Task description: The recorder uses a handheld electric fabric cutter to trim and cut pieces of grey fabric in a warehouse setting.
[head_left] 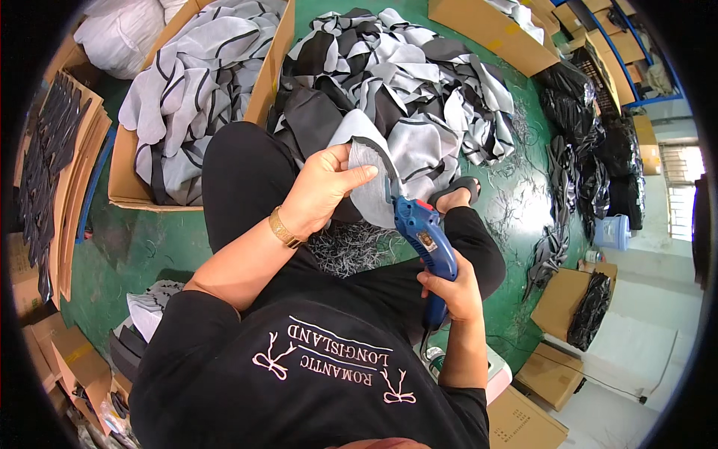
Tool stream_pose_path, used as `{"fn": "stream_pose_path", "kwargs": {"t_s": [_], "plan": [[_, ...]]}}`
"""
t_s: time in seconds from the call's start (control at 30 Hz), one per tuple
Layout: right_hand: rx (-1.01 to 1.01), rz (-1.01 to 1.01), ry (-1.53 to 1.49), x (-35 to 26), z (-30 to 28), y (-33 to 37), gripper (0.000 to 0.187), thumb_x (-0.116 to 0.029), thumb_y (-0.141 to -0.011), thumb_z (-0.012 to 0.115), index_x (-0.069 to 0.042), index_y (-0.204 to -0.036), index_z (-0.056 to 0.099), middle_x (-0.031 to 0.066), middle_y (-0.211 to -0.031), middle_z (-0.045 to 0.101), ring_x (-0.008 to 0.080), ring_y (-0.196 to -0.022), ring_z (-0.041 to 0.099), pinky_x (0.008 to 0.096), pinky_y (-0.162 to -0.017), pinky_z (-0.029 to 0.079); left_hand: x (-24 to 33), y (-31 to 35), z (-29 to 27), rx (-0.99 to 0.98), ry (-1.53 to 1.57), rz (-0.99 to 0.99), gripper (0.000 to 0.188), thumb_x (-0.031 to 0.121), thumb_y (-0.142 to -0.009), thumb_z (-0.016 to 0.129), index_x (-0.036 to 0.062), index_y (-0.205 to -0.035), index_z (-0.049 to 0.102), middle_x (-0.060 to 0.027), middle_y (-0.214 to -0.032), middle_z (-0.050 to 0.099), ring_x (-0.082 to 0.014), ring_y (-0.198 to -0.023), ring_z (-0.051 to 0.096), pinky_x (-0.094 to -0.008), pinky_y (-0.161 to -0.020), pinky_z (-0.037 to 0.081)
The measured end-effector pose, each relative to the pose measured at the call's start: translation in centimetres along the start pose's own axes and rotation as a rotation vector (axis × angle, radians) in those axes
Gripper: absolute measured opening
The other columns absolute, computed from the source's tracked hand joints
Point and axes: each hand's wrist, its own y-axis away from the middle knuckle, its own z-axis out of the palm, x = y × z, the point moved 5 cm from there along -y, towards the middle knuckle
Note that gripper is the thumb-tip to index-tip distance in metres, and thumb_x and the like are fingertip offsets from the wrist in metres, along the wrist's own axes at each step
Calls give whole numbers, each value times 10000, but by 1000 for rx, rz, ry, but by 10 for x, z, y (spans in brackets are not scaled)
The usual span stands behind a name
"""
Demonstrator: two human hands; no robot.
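Observation:
Both of my hands work over my lap. My left hand, with a gold-coloured band at the wrist, pinches a light grey fabric piece edged in black between thumb and fingers. My right hand is wrapped round the handle of a blue electric fabric cutter with a red button. The cutter's head touches or nearly touches the fabric's right edge; exactly where the blade meets the cloth is too small to tell. A dark cord runs from the handle's lower end.
A big heap of grey and black fabric pieces lies ahead on the green floor. At the left stands a cardboard box full of similar pieces. Thin trimmings lie between my legs. Black plastic bags and a blue bucket stand right.

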Motion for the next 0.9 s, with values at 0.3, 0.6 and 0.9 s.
{"fn": "stream_pose_path", "kwargs": {"t_s": [0.3,0.6,0.9], "plan": [[5,-14,-8,0,5,-7,320,29,-679,674,52,-980,568,54,-737,573,144,-562,572,267,-525,478,8,7,1,18,-268,44,230,75,-844,687,-47,-1025,614,13,-849,618,-25,-725,517,-183,-641,421],[-49,-15,25,-5,0,-11,402,-14,-709,707,40,-1082,567,33,-760,569,109,-573,554,248,-526,453,17,10,3,-35,-491,20,132,100,-823,694,14,-840,595,77,-693,506,6,-625,416,-191,-530,355],[-144,66,11,-8,-8,-16,392,-20,-701,715,40,-1063,576,29,-760,567,115,-570,552,260,-533,451,35,16,20,-169,-523,-76,91,35,-807,650,-4,-835,573,72,-725,509,10,-662,429,-195,-536,359]]}}
